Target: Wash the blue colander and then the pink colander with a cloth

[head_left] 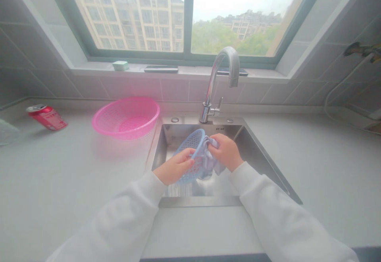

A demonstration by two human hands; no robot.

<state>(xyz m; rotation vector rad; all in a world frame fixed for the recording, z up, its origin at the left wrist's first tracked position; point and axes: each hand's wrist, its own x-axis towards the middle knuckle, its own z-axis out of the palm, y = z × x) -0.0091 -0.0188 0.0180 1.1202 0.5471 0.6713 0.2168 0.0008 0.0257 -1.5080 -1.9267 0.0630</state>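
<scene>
Over the sink (202,201), my left hand (175,166) grips the rim of a light blue perforated plastic basket (190,143), thumb on the near side. The basket is tilted, with its opening turned to the right. My right hand (224,151) is closed on a bunched greyish-purple cloth (208,159), which it holds against the basket's rim and inner side. Part of the cloth hangs below my fingers. The fingertips of my right hand are partly hidden by the cloth, and the far fingers of my left hand lie behind the basket.
A chrome faucet (208,89) rises behind the sink. On the counter to the left stand a pink basket (126,119) and a leaning red can (47,117). The windowsill (190,70) carries a pale green block (120,65) and flat dark items.
</scene>
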